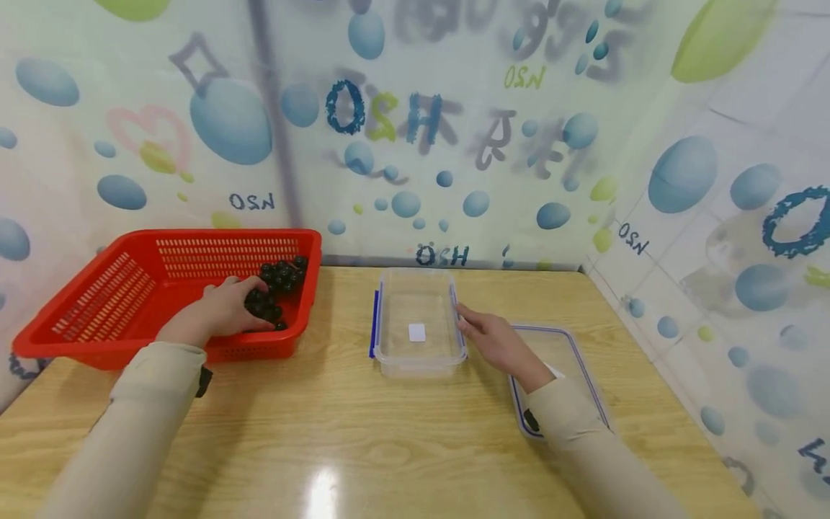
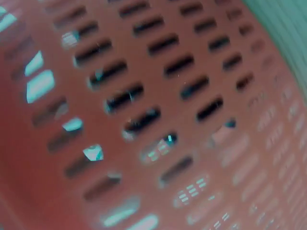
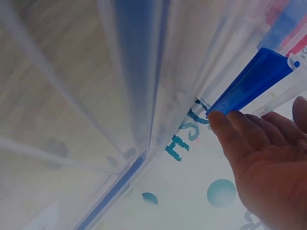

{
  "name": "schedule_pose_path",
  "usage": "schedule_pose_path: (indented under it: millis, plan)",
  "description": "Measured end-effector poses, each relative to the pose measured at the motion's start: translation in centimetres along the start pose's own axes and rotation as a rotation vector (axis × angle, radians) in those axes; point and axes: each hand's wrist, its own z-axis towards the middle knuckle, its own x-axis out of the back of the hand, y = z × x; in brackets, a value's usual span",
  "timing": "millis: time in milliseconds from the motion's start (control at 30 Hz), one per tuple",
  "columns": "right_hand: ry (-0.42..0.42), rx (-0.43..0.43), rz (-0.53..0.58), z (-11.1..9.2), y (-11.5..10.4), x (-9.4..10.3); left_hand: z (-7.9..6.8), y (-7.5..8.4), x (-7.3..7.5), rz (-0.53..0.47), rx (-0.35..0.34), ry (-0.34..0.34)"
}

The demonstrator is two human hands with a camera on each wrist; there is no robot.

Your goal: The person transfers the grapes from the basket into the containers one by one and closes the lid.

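Observation:
In the head view my left hand (image 1: 223, 310) reaches into a red plastic basket (image 1: 97, 303). Its fingers and thumb curl round part of a bunch of dark grapes (image 1: 262, 306) at the basket's right end. More dark grapes (image 1: 285, 274) lie just behind. The left wrist view has only the slotted basket wall (image 2: 158, 86), with hand and grapes out of sight. My right hand (image 1: 496, 342) is at the right side of a clear container (image 1: 415, 303). In the right wrist view its nearly straight fingertips touch a blue clip flap (image 3: 254, 81).
A clear rectangular lid or tray with a blue seal (image 1: 573, 346) lies on the wooden table (image 1: 292, 447), partly under my right forearm. A patterned curtain (image 1: 415, 180) hangs along the table's back edge, and a patterned wall (image 1: 713, 288) rises at the right.

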Motion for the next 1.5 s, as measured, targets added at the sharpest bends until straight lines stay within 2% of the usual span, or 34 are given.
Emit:
schedule_pose_path:
  millis: [167,333,633,800,933,1033,1133,1267,1367,1500]
  plan:
    - [-0.007,0.004,-0.013,0.0,0.2,-0.1,0.7,-0.5,0.1,0.033,-0.035,-0.049]
    - [-0.005,-0.012,-0.006,-0.1,0.1,-0.1,1.4,-0.1,-0.3,0.082,-0.058,-0.066]
    - [-0.013,-0.009,0.003,-0.1,0.0,-0.1,1.7,0.0,-0.2,0.083,-0.055,-0.147]
    - [-0.011,-0.015,-0.001,0.0,0.0,0.0,1.3,-0.9,0.4,0.031,-0.094,-0.101]
    - [-0.015,-0.011,-0.005,0.1,0.0,0.0,0.4,-1.5,1.6,-0.006,-0.109,-0.026]
    - [-0.024,-0.022,-0.002,0.1,0.0,0.1,-0.4,-1.3,2.8,-0.02,-0.144,0.046]
    - [-0.031,-0.028,0.0,0.2,-0.1,0.2,-1.2,-0.2,3.9,-0.032,-0.195,0.125]
    - [-0.032,-0.031,0.001,0.2,-0.2,0.4,-1.7,2.5,4.9,-0.09,-0.266,0.199]
    - [-0.03,-0.034,0.003,0.2,-0.2,0.3,-1.5,5.1,5.0,-0.122,-0.33,0.232]
    - [-0.028,-0.014,-0.009,0.2,-0.2,0.3,-0.8,8.5,4.4,-0.131,-0.422,0.272]
